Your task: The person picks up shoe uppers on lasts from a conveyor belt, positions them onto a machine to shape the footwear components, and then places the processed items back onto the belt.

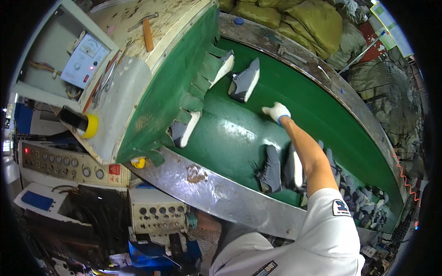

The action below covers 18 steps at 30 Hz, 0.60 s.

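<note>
My right hand (277, 112), in a white knit glove with a blue cuff, hovers over the green conveyor belt (225, 124). One finger or thumb sticks out to the left; nothing shows in its grip. My left hand is out of view. The nearest shoe (245, 81), grey with a white sole, lies on its side farther up the belt. Two more grey shoes sit by the slit green curtain, one shoe (224, 70) at the far end and another shoe (185, 129) nearer me. Closer to my body are a dark grey shoe (271, 170) and a white-soled shoe (294, 169), partly behind my forearm.
A metal rim (230, 202) edges the belt on my side. Many shoes are heaped (366, 204) at the right. On the machine housing lies a hammer (147, 34), near a yellow tape roll (92, 126). Control panels (69, 161) stand left; stuffed sacks (313, 23) lie beyond.
</note>
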### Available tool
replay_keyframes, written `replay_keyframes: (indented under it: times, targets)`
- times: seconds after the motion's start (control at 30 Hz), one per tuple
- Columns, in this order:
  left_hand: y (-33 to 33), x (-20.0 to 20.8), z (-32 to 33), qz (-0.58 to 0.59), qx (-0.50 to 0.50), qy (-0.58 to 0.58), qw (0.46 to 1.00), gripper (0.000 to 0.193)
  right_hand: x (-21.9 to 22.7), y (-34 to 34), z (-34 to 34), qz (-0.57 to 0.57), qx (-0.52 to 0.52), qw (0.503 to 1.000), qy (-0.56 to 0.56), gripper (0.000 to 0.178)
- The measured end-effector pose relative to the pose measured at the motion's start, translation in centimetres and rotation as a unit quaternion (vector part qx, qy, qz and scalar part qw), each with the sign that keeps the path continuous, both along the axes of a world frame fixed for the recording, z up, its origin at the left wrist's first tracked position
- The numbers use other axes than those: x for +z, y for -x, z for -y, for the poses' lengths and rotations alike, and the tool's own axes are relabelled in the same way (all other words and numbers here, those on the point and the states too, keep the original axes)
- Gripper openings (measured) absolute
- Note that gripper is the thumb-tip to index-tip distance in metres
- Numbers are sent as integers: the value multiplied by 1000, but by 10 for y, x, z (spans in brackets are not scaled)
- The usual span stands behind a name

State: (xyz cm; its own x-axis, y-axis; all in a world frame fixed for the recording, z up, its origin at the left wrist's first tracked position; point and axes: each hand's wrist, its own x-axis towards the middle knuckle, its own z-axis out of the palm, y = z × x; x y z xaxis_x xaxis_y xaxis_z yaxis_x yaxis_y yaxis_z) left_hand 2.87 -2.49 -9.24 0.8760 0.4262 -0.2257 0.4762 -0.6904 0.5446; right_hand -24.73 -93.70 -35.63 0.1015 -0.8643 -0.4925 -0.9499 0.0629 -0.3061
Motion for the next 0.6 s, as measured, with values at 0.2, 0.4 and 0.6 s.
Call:
replay_keyframes:
  times: [0.2, 0.4, 0.6]
  targets:
    - [60, 4, -21, -147, 49, 13, 988, 20, -84, -124, 87, 294, -249, 922, -22, 110]
    - [9, -15, 20, 51, -51, 13, 997, 35, -58, -112, 23, 516, -313, 778, -173, 58]
    - [-56, -28, 74, 76, -223, 63, 970, 12, 35, -90, -253, 728, -227, 383, -522, 48]
